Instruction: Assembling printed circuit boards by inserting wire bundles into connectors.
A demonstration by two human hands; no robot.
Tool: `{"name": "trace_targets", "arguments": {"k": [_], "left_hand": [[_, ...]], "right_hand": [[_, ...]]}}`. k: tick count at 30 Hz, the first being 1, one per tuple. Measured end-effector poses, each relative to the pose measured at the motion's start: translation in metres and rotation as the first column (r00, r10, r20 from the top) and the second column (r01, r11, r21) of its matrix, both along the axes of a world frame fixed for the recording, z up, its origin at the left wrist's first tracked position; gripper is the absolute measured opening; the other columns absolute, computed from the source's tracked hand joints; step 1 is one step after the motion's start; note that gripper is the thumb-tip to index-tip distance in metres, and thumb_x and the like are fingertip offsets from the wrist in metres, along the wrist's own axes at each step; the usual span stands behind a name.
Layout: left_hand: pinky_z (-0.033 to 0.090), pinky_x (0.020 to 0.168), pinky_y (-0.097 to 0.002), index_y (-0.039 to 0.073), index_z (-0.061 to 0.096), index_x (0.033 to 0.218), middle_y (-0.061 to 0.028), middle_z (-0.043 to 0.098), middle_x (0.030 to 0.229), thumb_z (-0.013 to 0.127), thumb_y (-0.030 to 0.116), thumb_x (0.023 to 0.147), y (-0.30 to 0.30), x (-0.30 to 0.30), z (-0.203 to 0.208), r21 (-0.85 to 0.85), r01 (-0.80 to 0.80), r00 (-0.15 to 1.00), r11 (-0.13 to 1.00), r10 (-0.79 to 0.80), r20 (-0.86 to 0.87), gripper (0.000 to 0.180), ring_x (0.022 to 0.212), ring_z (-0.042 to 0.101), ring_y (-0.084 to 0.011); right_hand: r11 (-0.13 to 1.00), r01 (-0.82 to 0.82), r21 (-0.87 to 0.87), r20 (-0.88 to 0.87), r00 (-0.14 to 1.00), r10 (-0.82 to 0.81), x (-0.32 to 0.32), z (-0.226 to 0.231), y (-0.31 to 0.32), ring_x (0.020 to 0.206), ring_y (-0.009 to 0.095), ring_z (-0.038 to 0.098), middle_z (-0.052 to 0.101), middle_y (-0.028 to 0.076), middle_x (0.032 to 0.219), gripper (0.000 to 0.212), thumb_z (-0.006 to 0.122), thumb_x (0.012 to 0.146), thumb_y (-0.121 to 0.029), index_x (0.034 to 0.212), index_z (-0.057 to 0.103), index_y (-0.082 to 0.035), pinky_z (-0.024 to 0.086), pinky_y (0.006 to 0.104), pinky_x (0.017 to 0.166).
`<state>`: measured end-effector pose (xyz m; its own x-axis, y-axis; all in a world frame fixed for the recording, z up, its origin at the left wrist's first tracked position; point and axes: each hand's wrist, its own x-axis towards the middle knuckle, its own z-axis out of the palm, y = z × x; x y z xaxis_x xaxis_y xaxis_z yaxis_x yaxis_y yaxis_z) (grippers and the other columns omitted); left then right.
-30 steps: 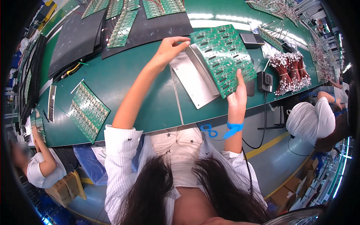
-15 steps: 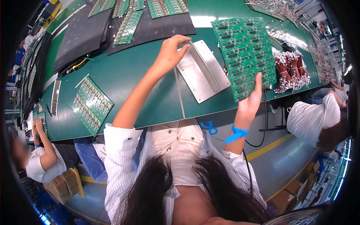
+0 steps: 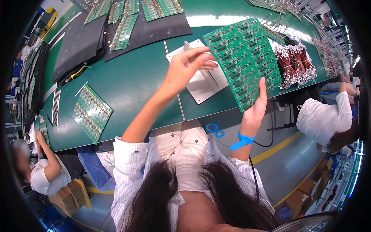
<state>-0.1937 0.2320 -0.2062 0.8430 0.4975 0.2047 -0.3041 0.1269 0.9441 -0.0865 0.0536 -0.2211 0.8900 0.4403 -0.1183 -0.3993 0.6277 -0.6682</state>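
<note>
My right hand (image 3: 254, 110) grips a large green circuit board panel (image 3: 244, 63) by its lower right part, with the thumb on its face. The panel is held up at a tilt, and rows of small components cover the side I see. My left hand (image 3: 190, 66) is held over a metal plate (image 3: 196, 92) with an upright metal fin, near the panel's left edge. Its fingers are loosely bent and apart, and nothing shows in them. Hand and panel hide part of the plate. A blue wrist strap (image 3: 242, 141) circles my right wrist.
Another green panel (image 3: 92, 113) lies on the green table (image 3: 143, 85) at left. Cutters with yellow handles (image 3: 77, 73) rest beside black mats (image 3: 81, 48). Bundled red-brown wires (image 3: 295, 65) with white connectors lie at right. People sit at both sides.
My left hand has moved right and slightly down, from the plate's fin toward the panel. The panel has shifted left and tilted more in my right hand.
</note>
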Motion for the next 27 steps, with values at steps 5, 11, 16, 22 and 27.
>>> {"name": "trace_targets", "arguments": {"k": [5,11,16,22,27], "left_hand": [[0.053,0.067,-0.0293,-0.007,0.054,0.089,-0.0155,0.06,0.079,0.057,0.01,0.081,-0.012,-0.004,0.015,-0.224,-0.006,0.995,0.975,-0.018,-0.103,0.02,0.07,0.062,-0.021],[0.053,0.064,-0.0278,-0.004,0.055,0.082,-0.015,0.061,0.075,0.058,0.011,0.08,-0.008,-0.013,0.015,-0.209,-0.033,0.984,0.977,-0.005,-0.178,0.015,0.067,0.062,-0.0193],[0.053,0.066,-0.0288,-0.003,0.054,0.082,-0.015,0.06,0.076,0.058,0.011,0.08,-0.002,-0.027,0.014,-0.263,-0.011,0.989,0.965,-0.029,-0.148,0.015,0.068,0.062,-0.0203],[0.053,0.067,-0.032,-0.004,0.051,0.08,-0.016,0.059,0.077,0.055,0.008,0.082,-0.005,-0.061,0.03,-0.211,0.042,0.999,0.977,-0.046,-0.013,0.013,0.071,0.062,-0.0223],[0.053,0.065,-0.031,-0.003,0.049,0.079,-0.0134,0.058,0.075,0.054,0.009,0.082,-0.011,-0.101,0.012,-0.24,-0.174,0.984,0.955,0.162,-0.069,0.013,0.07,0.062,-0.0211]], "right_hand": [[1.0,0.003,-0.023,0.044,0.999,-0.002,-0.011,0.01,0.005,0.09,0.021,0.057,0.053,0.012,0.108,0.038,0.05,0.086,-0.017,0.118,0.039,0.001,0.051,0.0353,0.074],[0.989,0.129,-0.076,0.134,0.984,-0.118,-0.023,0.017,0.01,0.087,0.021,0.058,0.053,0.013,0.106,0.037,0.053,0.084,-0.015,0.115,0.042,0.002,0.051,0.0352,0.071],[0.98,0.175,-0.097,0.235,0.961,-0.148,-0.034,0.016,0.013,0.096,0.025,0.054,0.05,0.015,0.113,0.04,0.05,0.085,-0.017,0.118,0.039,0.003,0.049,0.0376,0.078],[0.962,-0.266,0.062,-0.029,0.963,0.268,-0.032,0.019,0.018,0.094,0.025,0.055,0.052,0.015,0.11,0.04,0.049,0.086,-0.022,0.116,0.041,0.003,0.047,0.0388,0.08],[0.986,-0.084,-0.144,0.13,0.986,0.103,-0.072,0.017,0.032,0.089,0.023,0.058,0.052,0.016,0.108,0.039,0.052,0.084,-0.019,0.115,0.042,0.003,0.05,0.0349,0.073]]}}
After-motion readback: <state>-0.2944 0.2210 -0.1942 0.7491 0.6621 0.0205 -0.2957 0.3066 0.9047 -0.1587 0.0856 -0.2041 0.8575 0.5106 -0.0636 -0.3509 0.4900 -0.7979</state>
